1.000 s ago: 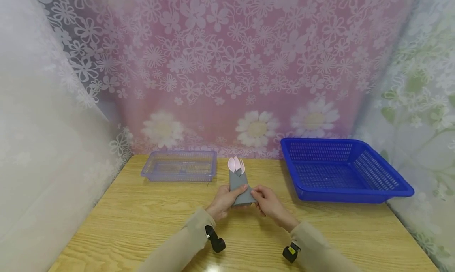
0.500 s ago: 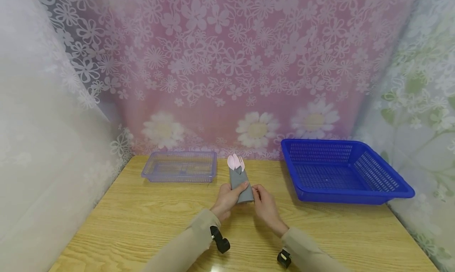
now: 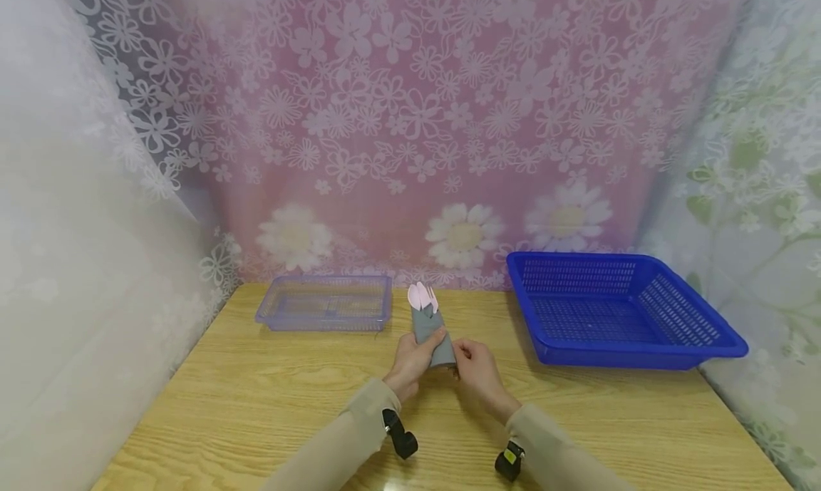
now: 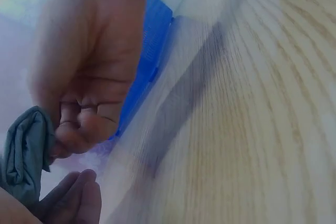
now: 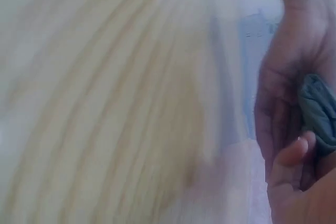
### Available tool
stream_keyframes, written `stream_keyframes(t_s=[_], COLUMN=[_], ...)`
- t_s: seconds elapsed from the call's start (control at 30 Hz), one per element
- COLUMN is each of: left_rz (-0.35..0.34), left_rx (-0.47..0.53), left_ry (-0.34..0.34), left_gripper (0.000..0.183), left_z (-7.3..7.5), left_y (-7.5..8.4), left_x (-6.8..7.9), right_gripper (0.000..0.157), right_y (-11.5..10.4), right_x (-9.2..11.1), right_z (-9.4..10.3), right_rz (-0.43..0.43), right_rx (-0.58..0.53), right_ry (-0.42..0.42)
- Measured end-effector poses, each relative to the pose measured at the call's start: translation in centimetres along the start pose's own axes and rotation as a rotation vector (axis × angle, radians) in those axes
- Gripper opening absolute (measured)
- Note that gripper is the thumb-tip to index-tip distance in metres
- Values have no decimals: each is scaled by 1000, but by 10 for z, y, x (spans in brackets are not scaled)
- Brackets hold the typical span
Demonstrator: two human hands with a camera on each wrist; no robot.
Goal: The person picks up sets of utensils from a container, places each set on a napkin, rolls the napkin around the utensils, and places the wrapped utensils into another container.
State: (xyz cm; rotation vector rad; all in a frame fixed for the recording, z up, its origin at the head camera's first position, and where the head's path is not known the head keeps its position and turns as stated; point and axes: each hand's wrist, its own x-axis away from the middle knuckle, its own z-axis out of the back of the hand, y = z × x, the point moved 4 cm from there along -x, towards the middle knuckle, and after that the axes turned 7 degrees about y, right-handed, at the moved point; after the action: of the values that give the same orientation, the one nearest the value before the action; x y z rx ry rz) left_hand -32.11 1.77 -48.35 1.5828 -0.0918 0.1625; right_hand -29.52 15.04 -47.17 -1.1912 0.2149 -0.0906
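A grey-green cloth napkin is wrapped round a pink spoon, a pink knife and a pink fork, whose heads stick out at the far end. My left hand grips the bundle from the left, thumb across its top. From the right, my right hand pinches the napkin's near right edge. Folded layers at the napkin's end show in the left wrist view, against the right hand's fingertips. In the right wrist view the left palm lies behind the napkin.
A clear lilac plastic basket stands at the back left of the wooden table. At the back right is a larger blue plastic basket. Flowered curtains hang behind and at both sides.
The napkin's flap, spread out to the right a second ago, is now drawn in round the bundle, which looks narrower. My right hand has moved slightly left with it; the left keeps its grip.
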Motion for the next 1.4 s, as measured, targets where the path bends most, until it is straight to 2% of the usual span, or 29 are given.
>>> stream_keyframes(t_s=[0.07, 0.17, 0.37, 0.43, 0.6, 0.8, 1.0, 1.23, 1.4], left_rz=[-12, -34, -75, -94, -120, -104, -79, -56, -64], left_rx=[-7, -19, -32, -27, -23, -34, 49, 121, 107], left_ry=[-16, -37, -71, -91, -151, -227, -308, -322, -317], left_gripper=[53, 49, 48, 49, 52, 47, 44, 43, 41], left_z=[-1, -1, -3, -4, -2, 3, 3, 3, 2], left_y=[0, 1, 1, 2, 7, 4, 0, 3, 6], left_x=[0, 1, 0, 1, 1, 0, -3, -5, -3], right_gripper=[30, 37, 37, 36, 33, 31, 29, 35, 35], right_y=[1, 0, -3, -3, -5, -1, 5, 5, 3], right_x=[1, 3, 6, 5, 3, 2, -2, -4, -12], right_z=[-1, -1, -1, 0, 7, 17, 19, 22, 22], right_rz=[-63, -103, -96, -95, -115, -187, -185, -192, -219], right_rx=[-90, -175, -188, -194, -200, -160, -180, -203, -238], right_ry=[-27, -68, -216, -237, -174, -94, -37, 1, 26])
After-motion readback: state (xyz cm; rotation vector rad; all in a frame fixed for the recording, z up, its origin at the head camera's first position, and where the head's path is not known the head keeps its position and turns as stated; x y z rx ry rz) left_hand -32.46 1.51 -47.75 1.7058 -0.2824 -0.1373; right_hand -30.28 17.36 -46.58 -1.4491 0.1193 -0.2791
